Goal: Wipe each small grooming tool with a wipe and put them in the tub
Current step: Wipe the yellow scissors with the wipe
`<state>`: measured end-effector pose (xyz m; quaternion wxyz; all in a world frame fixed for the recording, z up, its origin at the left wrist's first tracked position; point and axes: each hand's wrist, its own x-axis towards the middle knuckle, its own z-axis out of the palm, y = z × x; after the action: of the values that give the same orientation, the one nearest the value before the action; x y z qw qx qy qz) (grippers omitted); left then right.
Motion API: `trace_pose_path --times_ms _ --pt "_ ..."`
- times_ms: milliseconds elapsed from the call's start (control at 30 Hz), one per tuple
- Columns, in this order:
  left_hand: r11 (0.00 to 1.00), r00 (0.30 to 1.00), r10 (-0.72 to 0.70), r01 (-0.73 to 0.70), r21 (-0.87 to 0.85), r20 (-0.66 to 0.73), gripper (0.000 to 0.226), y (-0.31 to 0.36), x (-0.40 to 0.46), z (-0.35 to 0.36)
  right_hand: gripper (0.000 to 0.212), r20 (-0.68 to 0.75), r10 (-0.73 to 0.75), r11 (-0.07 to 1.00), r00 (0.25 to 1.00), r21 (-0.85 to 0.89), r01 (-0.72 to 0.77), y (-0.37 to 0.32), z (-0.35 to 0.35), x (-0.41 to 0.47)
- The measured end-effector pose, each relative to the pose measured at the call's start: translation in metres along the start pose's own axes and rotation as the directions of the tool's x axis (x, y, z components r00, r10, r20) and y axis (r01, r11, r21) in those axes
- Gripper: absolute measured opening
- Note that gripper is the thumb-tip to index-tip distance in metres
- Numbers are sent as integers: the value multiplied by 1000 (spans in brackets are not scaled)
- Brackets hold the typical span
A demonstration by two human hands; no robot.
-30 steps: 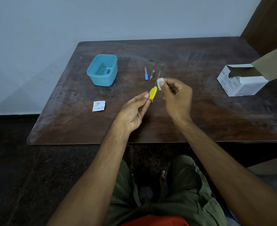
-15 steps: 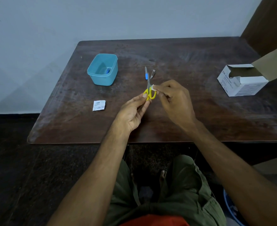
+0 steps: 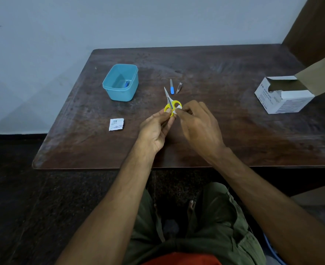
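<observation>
Small scissors point(image 3: 169, 101) with yellow handles point away from me, blades up toward the far edge. My left hand point(image 3: 156, 129) pinches the lower yellow loop. My right hand point(image 3: 198, 123) pinches a small white wipe point(image 3: 177, 109) against the right handle loop. A blue-handled nail file point(image 3: 171, 87) and a small metal nail clipper point(image 3: 179, 88) lie on the table just beyond the scissors. The teal tub point(image 3: 122, 94) stands at the left back with a blue item point(image 3: 127, 84) inside.
A torn white wipe sachet point(image 3: 116, 124) lies left of my hands. An open white box of swabs point(image 3: 284, 96) with its flap raised sits at the right. The dark wooden table point(image 3: 234, 134) meets a pale wall behind.
The scissors turned from edge-on to flat, both yellow loops now showing. My right hand slid the wipe down from the blades to the handle loop.
</observation>
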<state>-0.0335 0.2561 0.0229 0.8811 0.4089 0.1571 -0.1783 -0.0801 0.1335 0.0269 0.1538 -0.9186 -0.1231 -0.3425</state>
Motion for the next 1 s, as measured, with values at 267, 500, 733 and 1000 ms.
trace_pose_path --times_ms 267,500,733,1000 --pt "995 997 61 -56 83 -55 19 0 -5 6 6 39 119 990 992 -81 -116 -2 0 16" --pt "978 991 125 -113 176 -58 9 -5 -8 6 6 48 117 988 992 -104 -111 -4 3 17" --pt "923 969 244 -216 319 -48 12 -4 -6 7 5 109 76 994 991 -89 -66 -4 10 14" --pt "871 956 290 -248 424 -36 14 -6 -10 7 14 121 44 996 992 -87 -33 9 15 23"
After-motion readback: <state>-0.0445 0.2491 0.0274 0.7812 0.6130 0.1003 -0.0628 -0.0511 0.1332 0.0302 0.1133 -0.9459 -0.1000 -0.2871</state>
